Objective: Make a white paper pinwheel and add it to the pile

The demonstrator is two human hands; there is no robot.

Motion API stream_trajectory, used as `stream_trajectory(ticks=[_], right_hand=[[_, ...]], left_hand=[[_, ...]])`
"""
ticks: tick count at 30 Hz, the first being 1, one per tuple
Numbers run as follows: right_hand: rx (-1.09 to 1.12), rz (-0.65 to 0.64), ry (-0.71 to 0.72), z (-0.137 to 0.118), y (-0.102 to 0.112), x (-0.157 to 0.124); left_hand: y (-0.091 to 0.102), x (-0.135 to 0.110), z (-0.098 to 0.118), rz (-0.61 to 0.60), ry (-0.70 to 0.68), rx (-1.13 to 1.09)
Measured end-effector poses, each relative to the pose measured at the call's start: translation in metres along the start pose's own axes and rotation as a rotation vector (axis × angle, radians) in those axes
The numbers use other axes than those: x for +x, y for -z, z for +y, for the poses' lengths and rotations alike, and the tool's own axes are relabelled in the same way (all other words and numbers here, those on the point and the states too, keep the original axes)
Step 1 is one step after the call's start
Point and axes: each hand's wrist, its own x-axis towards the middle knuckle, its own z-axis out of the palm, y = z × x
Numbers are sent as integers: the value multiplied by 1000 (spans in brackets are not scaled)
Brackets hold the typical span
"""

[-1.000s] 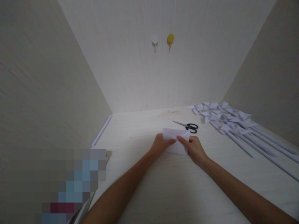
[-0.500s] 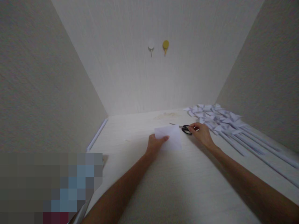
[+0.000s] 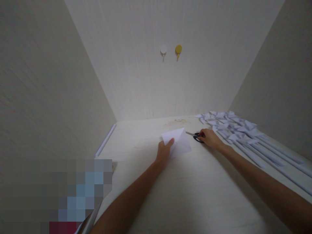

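My left hand (image 3: pixel 163 151) is closed on a square of white paper (image 3: pixel 182 143), thumb on top. The paper is bent along a slanting line, and one corner points up towards the back. To its right, my right hand (image 3: pixel 211 138) grips the black handles of a pair of scissors (image 3: pixel 195 135). The scissors' blades look closed and point left, with their tip just off the paper's upper right edge. My right fingertips are partly hidden behind the handle loops.
Several white paper pinwheels (image 3: pixel 229 125) on rolled paper sticks (image 3: pixel 273 156) lie along the right of the white table (image 3: pixel 195 195). A rolled paper stick (image 3: pixel 105 141) lies at the left edge. White (image 3: pixel 163 50) and yellow (image 3: pixel 178 49) hooks are on the back wall. A blurred patch covers the lower left.
The paper has gone from nearly flat to bent in my left hand. My right fingers have closed further round the scissors' handles, and the blades no longer pass behind the paper.
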Motion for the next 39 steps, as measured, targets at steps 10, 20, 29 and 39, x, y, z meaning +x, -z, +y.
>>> stream_trajectory(ticks=[10, 20, 29, 39], right_hand=[[-99, -8, -14, -8, 0, -16], [1286, 24, -239, -39, 5, -49], [1591, 58, -346, -82, 6, -79], [1789, 34, -385, -76, 0, -77]], left_hand=[[1, 0, -1, -27, -71, 81], [1, -3, 4, -45, -65, 188], [0, -9, 7, -179, -33, 129], [-6, -9, 9, -208, 194, -131]])
